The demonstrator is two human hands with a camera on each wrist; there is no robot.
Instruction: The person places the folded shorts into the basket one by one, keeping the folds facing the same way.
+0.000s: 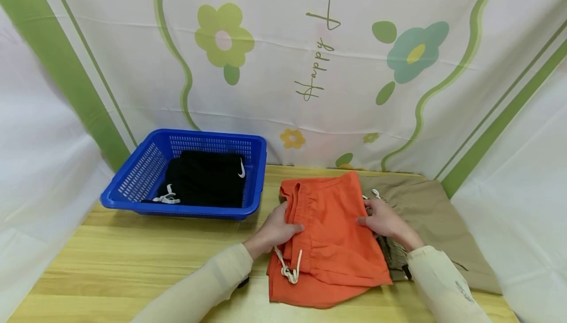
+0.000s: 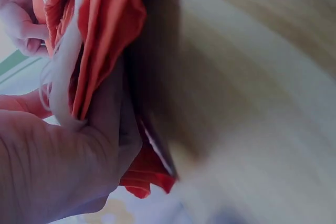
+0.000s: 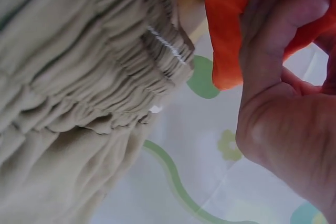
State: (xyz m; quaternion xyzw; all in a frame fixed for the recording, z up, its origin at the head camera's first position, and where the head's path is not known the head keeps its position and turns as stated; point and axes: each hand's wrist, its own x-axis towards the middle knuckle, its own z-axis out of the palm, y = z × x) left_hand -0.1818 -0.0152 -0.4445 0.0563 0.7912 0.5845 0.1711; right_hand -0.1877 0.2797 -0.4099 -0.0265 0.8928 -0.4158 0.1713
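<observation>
Folded orange shorts lie in front of me, with a white drawstring hanging from the gathered waistband. My left hand grips the waistband side, thumb on top and fingers beneath the layers, as the left wrist view shows. On the opposite edge my right hand pinches the orange cloth between thumb and fingers. Khaki trousers lie flat at the right, partly under the right forearm; their elastic waistband fills the left of the right wrist view.
A blue plastic basket stands at the back left, holding folded black clothing with a white swoosh and white cords. The wooden tabletop ends at a printed flower curtain. White cloth hangs along both sides.
</observation>
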